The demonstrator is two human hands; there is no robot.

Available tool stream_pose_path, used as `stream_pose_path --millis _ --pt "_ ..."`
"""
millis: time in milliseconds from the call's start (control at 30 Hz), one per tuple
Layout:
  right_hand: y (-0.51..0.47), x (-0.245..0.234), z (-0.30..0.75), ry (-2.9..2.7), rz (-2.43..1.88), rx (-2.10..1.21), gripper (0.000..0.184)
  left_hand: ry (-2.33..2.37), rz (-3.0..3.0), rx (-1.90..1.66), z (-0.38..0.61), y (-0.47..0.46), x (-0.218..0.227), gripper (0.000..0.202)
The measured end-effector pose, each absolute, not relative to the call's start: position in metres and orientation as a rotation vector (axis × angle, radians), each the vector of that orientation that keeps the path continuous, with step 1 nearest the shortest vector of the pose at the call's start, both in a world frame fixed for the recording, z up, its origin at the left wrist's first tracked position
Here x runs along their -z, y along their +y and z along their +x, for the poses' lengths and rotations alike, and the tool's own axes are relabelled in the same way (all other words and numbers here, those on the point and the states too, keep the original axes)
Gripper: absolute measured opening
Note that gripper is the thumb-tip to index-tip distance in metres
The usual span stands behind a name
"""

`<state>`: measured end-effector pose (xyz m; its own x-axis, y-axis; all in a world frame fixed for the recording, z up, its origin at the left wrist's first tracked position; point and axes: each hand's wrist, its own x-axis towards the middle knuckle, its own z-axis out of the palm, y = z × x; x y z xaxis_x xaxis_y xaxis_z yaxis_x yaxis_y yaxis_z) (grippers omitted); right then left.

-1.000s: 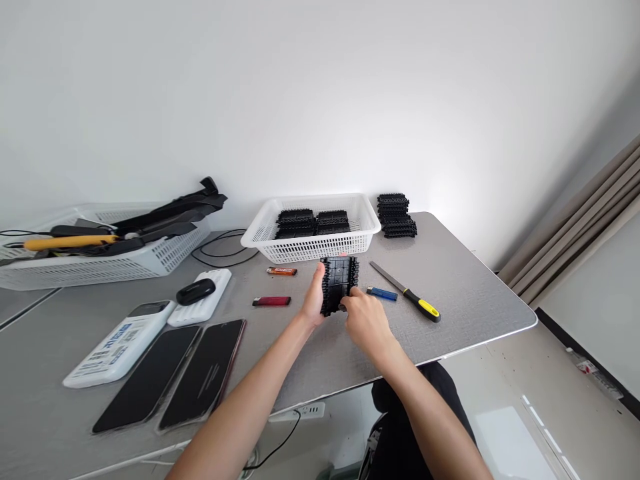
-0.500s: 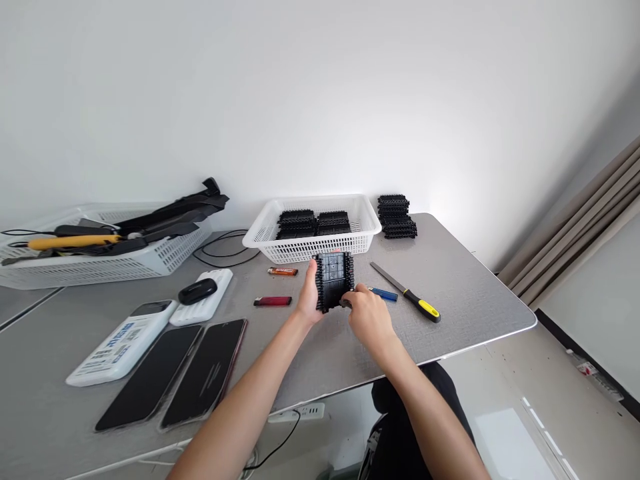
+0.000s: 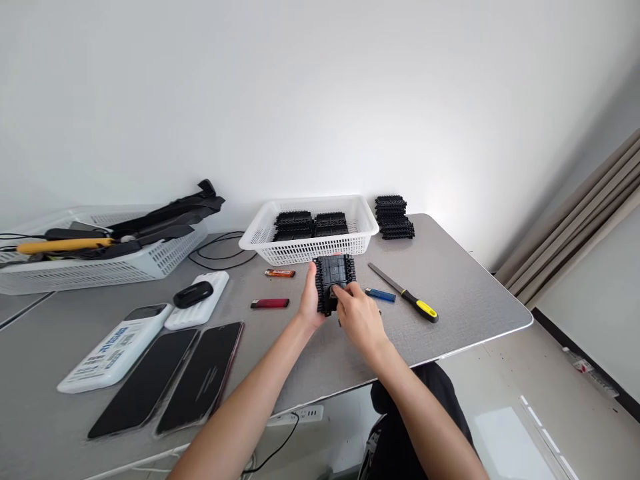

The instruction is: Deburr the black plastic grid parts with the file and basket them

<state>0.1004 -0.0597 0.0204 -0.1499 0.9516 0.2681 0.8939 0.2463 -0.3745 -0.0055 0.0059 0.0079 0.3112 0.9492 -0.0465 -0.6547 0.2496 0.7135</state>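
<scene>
A black ribbed plastic plate (image 3: pixel 334 279) is held upright over the grey table (image 3: pixel 450 280), in front of the white basket (image 3: pixel 367 230). My left hand (image 3: pixel 310 300) grips its left edge, fingers curled round it. My right hand (image 3: pixel 356 312) is closed against the plate's lower front face, fingertips pressing near its middle; whether it pinches anything small I cannot make out. More black plates (image 3: pixel 310 224) lie stacked inside the basket, and another stack (image 3: pixel 394 217) stands beside it at the back right.
A yellow-handled file (image 3: pixel 405 293) and a blue lighter (image 3: pixel 380 295) lie right of my hands; red (image 3: pixel 270 303) and orange (image 3: pixel 280 273) lighters lie left. Two phones (image 3: pixel 175 377), white power banks (image 3: pixel 113 347) and an earbud case (image 3: pixel 194 293) sit front left. A second white basket (image 3: pixel 100 263) holds tools.
My right hand slid left from the plate's lower right corner onto its front face. The plate stayed upright in my left hand, shifting slightly left.
</scene>
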Motion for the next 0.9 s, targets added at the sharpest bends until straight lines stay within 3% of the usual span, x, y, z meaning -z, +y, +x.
stream_pose_path --millis 400,700,900 --pt "-0.065 -0.025 0.105 -2.292 -1.632 -0.259 0.028 0.512 0.643 -1.238 -0.008 0.010 -0.008 0.058" --pt "-0.055 -0.027 0.119 -1.406 -1.267 -0.469 0.030 0.459 0.667 -1.122 -0.001 0.004 -0.004 0.061" --pt "-0.048 -0.021 0.110 -1.359 -1.167 -0.538 0.031 0.458 0.731 -0.982 0.007 -0.007 -0.001 0.059"
